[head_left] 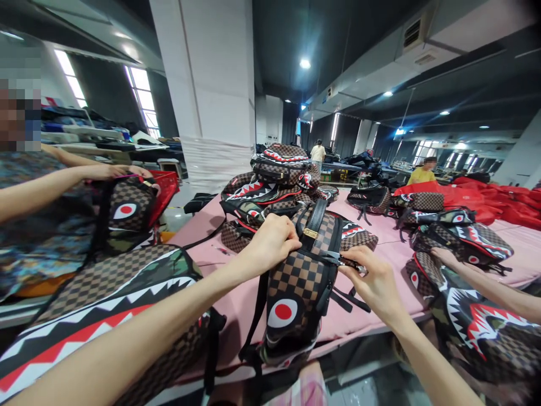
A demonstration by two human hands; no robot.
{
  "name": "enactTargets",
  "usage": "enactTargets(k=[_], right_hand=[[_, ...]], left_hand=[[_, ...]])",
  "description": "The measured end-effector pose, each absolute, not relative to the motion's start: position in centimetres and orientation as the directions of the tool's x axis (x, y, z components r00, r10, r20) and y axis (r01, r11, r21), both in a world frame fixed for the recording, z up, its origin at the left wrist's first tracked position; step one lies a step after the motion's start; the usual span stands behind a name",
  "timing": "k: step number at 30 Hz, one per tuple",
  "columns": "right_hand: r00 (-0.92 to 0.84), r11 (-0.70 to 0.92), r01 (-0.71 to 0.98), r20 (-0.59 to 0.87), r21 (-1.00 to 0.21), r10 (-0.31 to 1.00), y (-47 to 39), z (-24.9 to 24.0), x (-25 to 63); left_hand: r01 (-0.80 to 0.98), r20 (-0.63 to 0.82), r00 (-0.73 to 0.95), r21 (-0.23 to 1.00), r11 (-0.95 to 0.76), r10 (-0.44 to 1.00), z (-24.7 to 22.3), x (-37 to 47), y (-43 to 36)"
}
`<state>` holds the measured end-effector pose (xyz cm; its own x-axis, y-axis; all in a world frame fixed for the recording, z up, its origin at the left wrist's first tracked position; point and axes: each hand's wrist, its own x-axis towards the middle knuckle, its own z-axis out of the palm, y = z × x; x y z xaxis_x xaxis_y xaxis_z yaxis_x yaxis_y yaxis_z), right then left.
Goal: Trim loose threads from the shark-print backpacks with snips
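Observation:
In front of me a brown-and-black checkered backpack (pixel 296 282) with a red-and-white eye patch sits on the pink-covered table. My left hand (pixel 274 241) is closed on its top seam, beside the black carry handle (pixel 316 220) with a gold-coloured fitting. On the opposite side, my right hand (pixel 374 282) grips small thread snips (pixel 333 258), whose silver blades point left against the seam near the handle's base. The fingers cover most of the snips' grips. Black straps hang from the backpack on both sides.
Behind it, more checkered backpacks (pixel 281 163) are piled on the pink table (pixel 393 242). A large shark-mouth backpack (pixel 110 304) lies at left. Co-workers' hands (pixel 110 172) handle a bag at left, and another person's arm (pixel 477 276) reaches in at right. A white pillar (pixel 211 84) stands behind.

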<state>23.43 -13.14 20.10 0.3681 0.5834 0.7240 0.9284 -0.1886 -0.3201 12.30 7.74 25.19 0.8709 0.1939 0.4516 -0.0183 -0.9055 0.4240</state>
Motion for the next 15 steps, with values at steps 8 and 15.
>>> enactTargets(k=[8,15], right_hand=[[0.322,-0.246,0.944,0.779,-0.221,0.538,-9.5,20.8,21.0],[0.334,-0.215,0.942,0.772,-0.257,0.541,-8.8,20.7,20.8]], left_hand=[[-0.021,0.421,0.849,0.632,-0.775,0.320,25.2,11.8,7.3],[-0.073,0.433,0.848,0.666,-0.742,0.305,24.8,11.8,6.5]])
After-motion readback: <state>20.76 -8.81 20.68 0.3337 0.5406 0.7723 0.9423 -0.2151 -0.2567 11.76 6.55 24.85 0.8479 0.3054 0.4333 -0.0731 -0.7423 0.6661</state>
